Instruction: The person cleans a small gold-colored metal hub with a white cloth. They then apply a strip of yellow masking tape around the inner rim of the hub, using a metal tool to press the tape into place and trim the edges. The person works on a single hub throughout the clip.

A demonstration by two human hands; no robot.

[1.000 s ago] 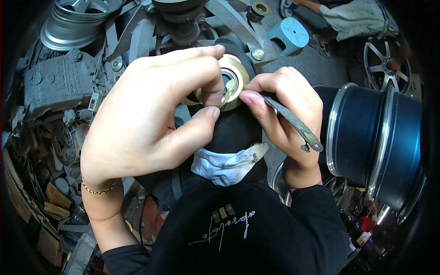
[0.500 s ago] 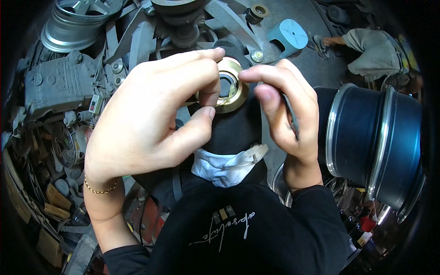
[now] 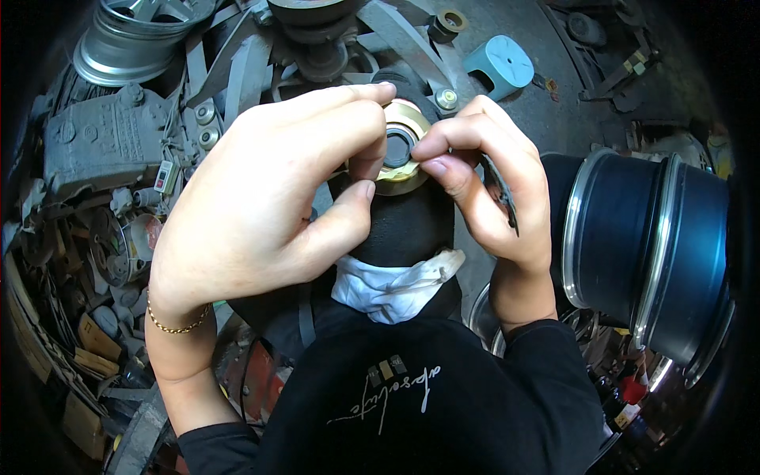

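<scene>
A gold-brown ring, which looks like a roll of tape (image 3: 409, 119), lies before me with its dark round centre facing up. My left hand (image 3: 269, 190) curls round its left side, finger and thumb closing on a thin yellowish strip (image 3: 396, 172) along the near rim. At the strip's right end, my right hand (image 3: 499, 182) pinches with thumb and forefinger. A thin dark piece (image 3: 504, 198) is tucked against the right palm; its kind cannot be made out. Beneath lies a black surface, and nearer me a crumpled white cloth (image 3: 380, 289).
Dark blue wheel rims (image 3: 617, 237) stand at the right, a silver wheel (image 3: 131, 51) at the far left. Beyond my hands are metal arms (image 3: 404, 39), another tape roll (image 3: 451, 20) and a light-blue stool (image 3: 503, 65). Cluttered parts and a grey casing (image 3: 99, 142) fill the left.
My right thumb and forefinger have closed on the strip at the ring's near right side. The left hand has barely shifted. The person at the upper right is out of view.
</scene>
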